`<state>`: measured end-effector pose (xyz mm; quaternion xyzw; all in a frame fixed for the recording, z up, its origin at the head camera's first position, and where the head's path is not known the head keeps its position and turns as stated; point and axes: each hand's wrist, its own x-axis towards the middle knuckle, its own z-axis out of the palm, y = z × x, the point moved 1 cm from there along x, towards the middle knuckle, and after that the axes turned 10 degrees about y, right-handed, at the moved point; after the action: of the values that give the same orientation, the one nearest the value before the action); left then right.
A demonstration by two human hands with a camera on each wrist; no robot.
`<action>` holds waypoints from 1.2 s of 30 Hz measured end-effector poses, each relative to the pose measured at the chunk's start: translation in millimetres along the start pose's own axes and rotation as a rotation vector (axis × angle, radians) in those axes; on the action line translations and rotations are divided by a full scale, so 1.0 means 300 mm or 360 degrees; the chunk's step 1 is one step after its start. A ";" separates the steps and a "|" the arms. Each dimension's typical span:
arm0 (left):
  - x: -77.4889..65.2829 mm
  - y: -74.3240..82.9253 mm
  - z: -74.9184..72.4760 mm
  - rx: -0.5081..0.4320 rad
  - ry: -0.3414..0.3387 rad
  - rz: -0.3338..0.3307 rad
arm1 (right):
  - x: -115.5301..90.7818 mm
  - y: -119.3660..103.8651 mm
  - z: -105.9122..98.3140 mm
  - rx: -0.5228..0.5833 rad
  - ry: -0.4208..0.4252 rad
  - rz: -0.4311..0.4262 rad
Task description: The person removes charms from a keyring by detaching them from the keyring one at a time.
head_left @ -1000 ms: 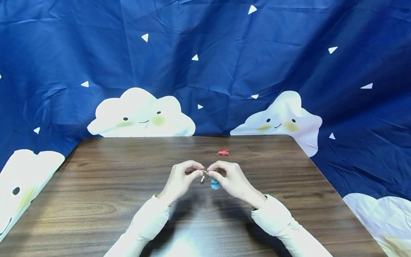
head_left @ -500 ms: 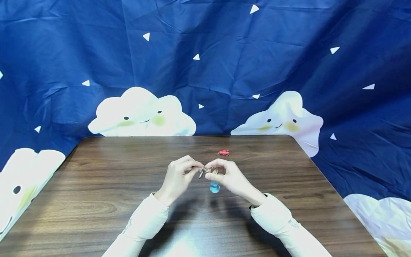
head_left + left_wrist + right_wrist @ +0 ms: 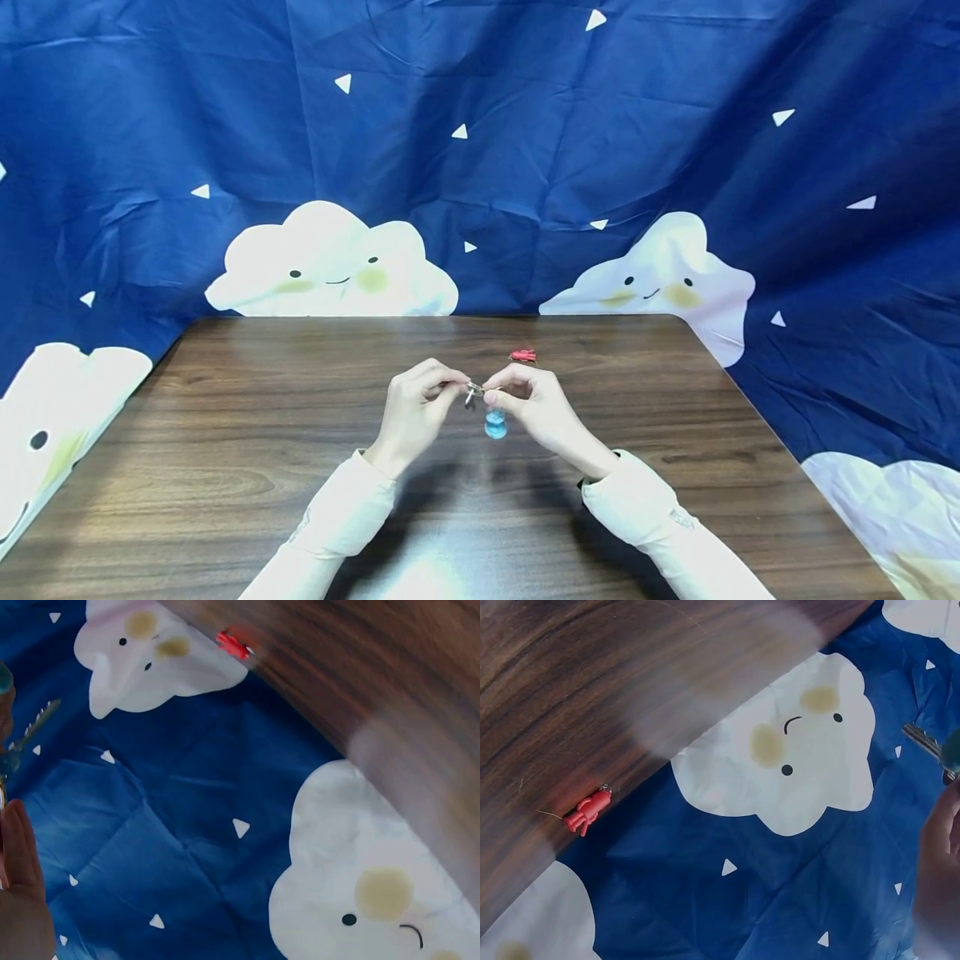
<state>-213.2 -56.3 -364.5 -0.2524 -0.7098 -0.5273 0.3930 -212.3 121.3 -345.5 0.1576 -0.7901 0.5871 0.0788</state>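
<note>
In the head view my left hand [image 3: 416,408] pinches a small metal key ring [image 3: 476,388] between thumb and fingers. A key [image 3: 470,398] hangs from it beside the left fingertips. My right hand [image 3: 538,414] pinches the ring's other side. Beneath its thumb dangles a translucent blue charm [image 3: 496,423]; its link to the ring is hidden by the fingers. Both hands are raised over the table. The left wrist view shows the toothed key [image 3: 36,724] at its left edge; in the right wrist view the key [image 3: 922,741] is at the right edge.
On the brown wooden table [image 3: 300,467], beyond the hands, lies a small red figure-shaped charm [image 3: 522,356] with a fine metal end. A blue curtain [image 3: 510,158] with clouds and stars hangs behind the table's far edge.
Both hands have risen slightly and shifted a little left. The blue charm first swung lower into view, then rose. The ring's grip has altered between the fingertips; the red charm has stayed put.
</note>
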 end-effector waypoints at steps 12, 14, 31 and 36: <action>0.017 0.059 -0.012 -0.0255 0.0089 -0.0475 | 0.003 -0.002 0.017 0.0040 0.0072 -0.0039; 0.020 0.076 -0.015 -0.0275 0.0086 -0.0551 | 0.002 -0.002 0.016 0.0027 0.0068 -0.0027; -0.025 0.008 0.023 -0.0550 0.0002 -0.0895 | 0.000 0.020 0.002 -0.0103 0.0100 -0.0029; -0.002 0.051 0.010 -0.0402 -0.0152 -0.0998 | 0.001 0.026 -0.002 -0.0095 0.0109 -0.0006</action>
<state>-202.2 -48.5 -357.0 -0.0930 -0.6995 -0.6938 0.1438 -215.2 123.9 -352.2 0.1365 -0.8038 0.5681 0.1115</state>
